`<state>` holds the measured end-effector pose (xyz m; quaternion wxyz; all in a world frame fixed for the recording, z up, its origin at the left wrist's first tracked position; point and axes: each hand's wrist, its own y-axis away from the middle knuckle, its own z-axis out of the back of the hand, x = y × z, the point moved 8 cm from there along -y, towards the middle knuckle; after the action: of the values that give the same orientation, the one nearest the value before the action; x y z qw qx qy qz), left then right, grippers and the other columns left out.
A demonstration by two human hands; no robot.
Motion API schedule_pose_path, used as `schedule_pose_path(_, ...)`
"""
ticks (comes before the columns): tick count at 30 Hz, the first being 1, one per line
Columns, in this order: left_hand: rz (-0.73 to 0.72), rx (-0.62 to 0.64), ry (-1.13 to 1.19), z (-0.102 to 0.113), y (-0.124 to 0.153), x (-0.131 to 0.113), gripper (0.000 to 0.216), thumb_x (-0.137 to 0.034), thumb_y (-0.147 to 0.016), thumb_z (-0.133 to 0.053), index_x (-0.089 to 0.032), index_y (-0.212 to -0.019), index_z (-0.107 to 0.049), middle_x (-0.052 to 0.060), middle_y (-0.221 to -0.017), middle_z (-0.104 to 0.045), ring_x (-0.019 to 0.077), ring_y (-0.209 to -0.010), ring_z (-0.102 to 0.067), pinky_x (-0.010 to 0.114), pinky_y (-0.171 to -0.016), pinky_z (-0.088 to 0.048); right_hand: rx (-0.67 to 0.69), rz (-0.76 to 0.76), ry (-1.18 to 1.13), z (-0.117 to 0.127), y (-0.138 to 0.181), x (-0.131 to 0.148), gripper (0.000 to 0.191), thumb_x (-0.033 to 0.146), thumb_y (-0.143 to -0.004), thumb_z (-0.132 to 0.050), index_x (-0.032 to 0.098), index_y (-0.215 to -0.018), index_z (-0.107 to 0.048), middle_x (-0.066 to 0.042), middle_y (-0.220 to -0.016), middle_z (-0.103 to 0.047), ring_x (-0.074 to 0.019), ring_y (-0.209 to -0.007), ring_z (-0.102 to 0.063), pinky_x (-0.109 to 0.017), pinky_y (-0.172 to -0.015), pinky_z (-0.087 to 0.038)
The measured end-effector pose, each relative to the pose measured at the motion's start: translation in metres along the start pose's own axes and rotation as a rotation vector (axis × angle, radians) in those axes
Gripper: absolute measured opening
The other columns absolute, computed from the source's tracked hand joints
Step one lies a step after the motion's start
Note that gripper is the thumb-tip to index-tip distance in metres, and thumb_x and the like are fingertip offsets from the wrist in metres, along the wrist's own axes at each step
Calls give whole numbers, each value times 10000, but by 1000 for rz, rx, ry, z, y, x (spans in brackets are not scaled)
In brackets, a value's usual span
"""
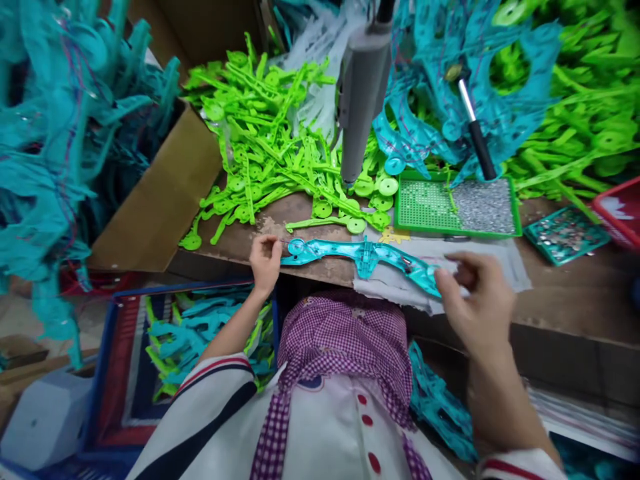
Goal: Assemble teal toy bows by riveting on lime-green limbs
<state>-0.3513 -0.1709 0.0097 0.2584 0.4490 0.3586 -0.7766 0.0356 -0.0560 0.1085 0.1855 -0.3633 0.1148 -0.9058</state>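
A long, bow-shaped teal plastic part (367, 257) lies level along the front edge of the bench, with a round boss at its left end and a ribbed block midway. At its left tip, my left hand (266, 263) is closed in a pinch; a thin dark line, perhaps a wire, runs by the fingertips. My right hand (477, 300) has its thumb against the part's right end, fingers curled and slightly blurred. Under the right half is a pale cloth (500, 267). Above the part hangs a grey power screwdriver (365, 100), bit downward.
Bright green plastic arms (270, 153) are heaped behind. A green tray (515, 230) contains small metal pieces, beside a smaller teal tray (565, 235). A black-handled hammer (475, 127) rests on teal parts. A cardboard box (155, 193) stands left; a blue crate (103, 353) of parts is below.
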Motion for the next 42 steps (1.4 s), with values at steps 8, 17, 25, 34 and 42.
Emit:
schedule_pose_path(8, -173, -386, -226, 69, -1, 3, 165, -351, -917, -608, -193, -929, -560, 42, -939, -578, 163, -898, -624, 325, -872, -528, 338, 156, 446, -115, -35, -38, 453, 397, -1029, -338, 149, -945, -708, -123, -860, -675, -179, -625, -517, -314, -566, -247)
schedule_pose_path(17, 30, -555, 64, 59, -24, -5, 171, -338, -938, -604, -199, -995, -523, -4, -899, -602, 105, -719, -671, 230, -661, -551, 290, 166, 204, -32, -83, -50, 309, 393, -938, -520, 209, -1094, -714, -80, -788, -564, -221, -684, -528, -370, -639, -402)
schedule_pose_path(25, -277, -690, -184, -5, -55, -63, 259, -406, -1034, -497, -188, -985, -628, 71, -993, -686, 181, -983, -704, 346, -941, -559, 259, 203, 512, -65, -35, -80, 571, 606, -951, -470, 170, -1239, -700, -108, -924, -513, -227, -730, -527, -356, -637, -435)
schedule_pose_path(34, -681, 440, -880, 19, -47, -16, 309, -167, -1024, -431, -154, -1165, -705, 135, -1008, -732, 242, -914, -690, 375, -810, -498, 250, 55, 651, -64, -8, -102, 716, 648, -958, -362, 134, -1353, -663, -192, -961, -573, -285, -698, -565, -422, -605, -450)
schedule_pose_path(42, -604, 708, -908, -26, -12, -17, 210, -140, -1003, -502, -181, -1005, -709, 88, -964, -697, 220, -923, -664, 357, -824, -477, -14, -40, 595, -14, -16, -102, 784, 739, -847, -472, 261, -1452, -613, -185, -798, -588, -485, -850, -661, -597, -552, -473)
